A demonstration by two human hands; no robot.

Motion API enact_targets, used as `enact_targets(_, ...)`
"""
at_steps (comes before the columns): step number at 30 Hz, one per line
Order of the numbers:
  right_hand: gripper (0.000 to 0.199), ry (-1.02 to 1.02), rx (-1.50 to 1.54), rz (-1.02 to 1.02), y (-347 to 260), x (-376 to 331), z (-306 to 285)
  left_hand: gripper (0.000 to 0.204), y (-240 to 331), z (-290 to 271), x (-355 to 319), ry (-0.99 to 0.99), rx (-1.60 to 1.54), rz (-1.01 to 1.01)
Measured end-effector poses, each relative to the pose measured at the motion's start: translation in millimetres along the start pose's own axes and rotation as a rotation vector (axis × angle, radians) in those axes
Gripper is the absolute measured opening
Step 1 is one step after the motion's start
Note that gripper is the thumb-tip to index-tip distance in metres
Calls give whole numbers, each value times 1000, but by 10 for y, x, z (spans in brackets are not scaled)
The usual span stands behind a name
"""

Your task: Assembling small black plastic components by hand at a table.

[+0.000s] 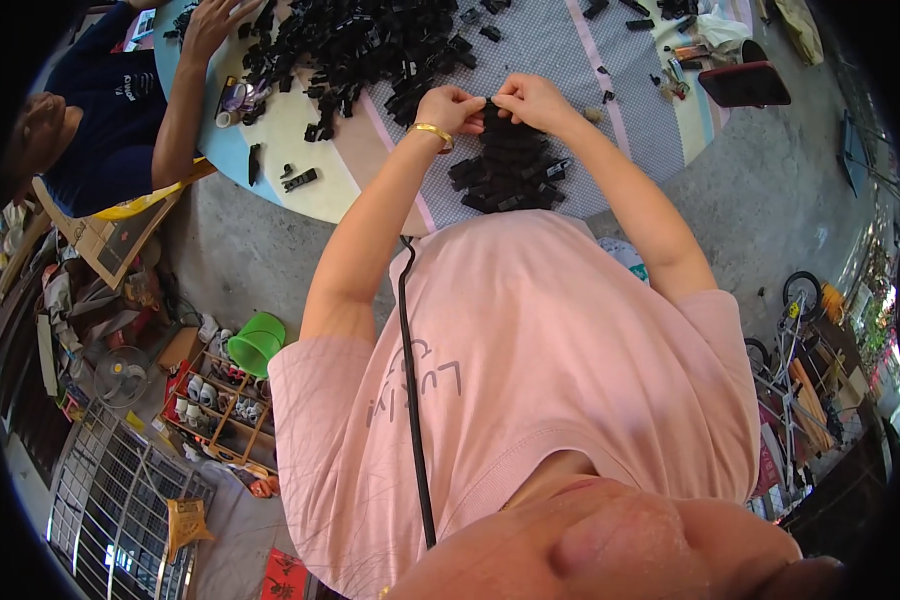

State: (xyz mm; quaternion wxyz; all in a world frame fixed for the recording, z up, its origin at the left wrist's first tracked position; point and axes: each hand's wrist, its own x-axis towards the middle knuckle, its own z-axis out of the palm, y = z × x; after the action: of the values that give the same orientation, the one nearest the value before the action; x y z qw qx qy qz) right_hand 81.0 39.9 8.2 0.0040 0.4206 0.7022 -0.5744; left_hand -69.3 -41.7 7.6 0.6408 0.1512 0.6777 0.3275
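We see the left hand [450, 105] and the right hand [532, 98] brought together above the round table [270, 130], fingertips nearly touching. Between them they pinch a small black plastic piece [490, 104], each hand closed on one end of it. A gold bracelet [432, 132] sits on the left wrist.

Just below the hands, towards the person, lies a stack of black pieces [508, 162], its top touching the piece being held; it spreads out near the table's edge. Beyond the hands, further across the table, a big loose heap of black pieces [355, 45] covers the checked cloth [560, 40], with a few strays off to the right.

At the left, another person's hand [210, 22] rests flat in the edge of that heap, the arm coming from a dark blue sleeve. On the far right of the table is a dark red box [745, 83]. On the floor to the left we make out a green bucket [255, 343] and a wooden shoe rack [220, 405]; a bicycle [790, 340] stands at the right
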Motion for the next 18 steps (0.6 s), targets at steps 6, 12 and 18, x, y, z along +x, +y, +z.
enact_targets(6, 20, -92, 212, 186, 49, 107, -46, 26, -115, 52, -129, -24, -80, 222)
enact_targets(12, 19, -169, 301, 338, -12, 92, -80, 23, -277, 117, -20, 288, 541, 537)
enact_targets(18, 20, -21, 373, 109, 113, -21, 10, 25, -231, 259, -143, 446, 616, 622)
